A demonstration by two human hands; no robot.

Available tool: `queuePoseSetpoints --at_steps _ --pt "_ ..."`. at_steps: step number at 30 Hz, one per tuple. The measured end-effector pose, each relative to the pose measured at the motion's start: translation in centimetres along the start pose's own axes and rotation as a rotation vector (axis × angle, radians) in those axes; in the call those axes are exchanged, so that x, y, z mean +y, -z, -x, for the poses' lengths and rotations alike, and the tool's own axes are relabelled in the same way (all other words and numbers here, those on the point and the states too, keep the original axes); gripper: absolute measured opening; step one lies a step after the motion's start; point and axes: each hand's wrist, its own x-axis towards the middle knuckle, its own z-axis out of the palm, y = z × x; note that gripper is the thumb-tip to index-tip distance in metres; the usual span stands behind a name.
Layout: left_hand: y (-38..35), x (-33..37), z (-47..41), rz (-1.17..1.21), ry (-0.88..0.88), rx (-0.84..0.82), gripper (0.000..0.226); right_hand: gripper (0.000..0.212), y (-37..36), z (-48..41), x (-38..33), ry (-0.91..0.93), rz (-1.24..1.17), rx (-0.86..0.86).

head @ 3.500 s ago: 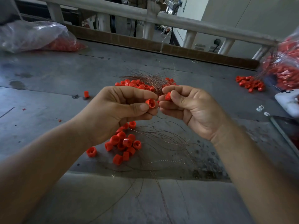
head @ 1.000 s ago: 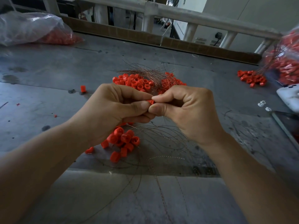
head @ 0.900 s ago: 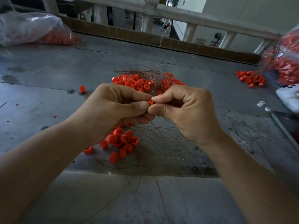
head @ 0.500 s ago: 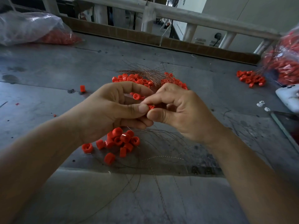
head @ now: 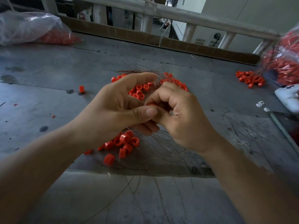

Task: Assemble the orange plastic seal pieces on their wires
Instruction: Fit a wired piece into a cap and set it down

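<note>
Orange seal piece (head: 151,104) — axis hidden

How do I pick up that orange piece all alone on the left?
Pinch the lone orange piece across its round sides, coming down from above. It looks like a short cylinder standing alone on the table, so both sides are free.

The seal piece (head: 152,104) is largely hidden by the left hand (head: 116,110); far right of that hand, a bag (head: 287,62) is cut off by the edge.
</note>
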Motion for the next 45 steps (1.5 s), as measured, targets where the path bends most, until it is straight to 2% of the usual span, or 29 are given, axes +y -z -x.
queuePoseSetpoints --at_steps 8,13,16,18,25,29,31,32,34,38,42,45 --pt "-0.3 0.3 0.1 0.013 -0.006 0.033 0.058 0.012 0.2 0.0 0.0 0.006 -0.054 0.018" --pt "0.3 0.4 0.0 0.07 0.049 0.031 0.05 0.011 0.2 -0.1 0.1 0.015 -0.073 0.025" --pt "0.6 0.4 -0.3 0.091 0.046 0.074 0.038 0.029 0.5 -0.2 0.1 -0.02 -0.118 0.0" --pt "0.9 0.5 -0.4 0.148 0.028 0.094 0.033 0.033 0.8 -0.3 0.2 -0.078 -0.178 -0.037" --pt "1.5 1.0 -0.5 0.298 -0.041 0.133 0.031 0.011 1.0 -0.3 0.1 -0.12 -0.275 -0.047" --pt "1.7 1.0 -0.6 0.372 -0.051 0.122 0.027 0.013 1.2 -0.2 0.0 -0.146 -0.326 -0.088" --pt "1.7 1.1 -0.6 0.385 -0.051 0.108 0.026 0.004 1.1 -0.1 0.2 -0.154 -0.297 -0.129" --pt "1.7 1.1 -0.5 0.385 -0.05 0.104 0.025 0.008 1.0 -0.1 0.3 -0.161 -0.274 -0.124" --pt "1.7 1.2 -0.5 0.37 -0.05 0.114 0.022 0.02 1.1 -0.2 0.5 -0.193 -0.268 -0.06" --pt "1.4 1.2 -0.4 0.231 -0.039 0.214 0.013 0.017 1.8 -0.3 0.5 -0.159 -0.233 0.098" --pt "1.9 1.3 -0.5 0.101 0.03 0.272 0.013 0.013 2.0 -0.4 0.6 -0.129 -0.122 0.105" --pt "2.6 1.2 -0.5 -0.151 0.067 0.3 0.028 0.014 2.1 -0.4 0.9 -0.158 -0.029 0.049"
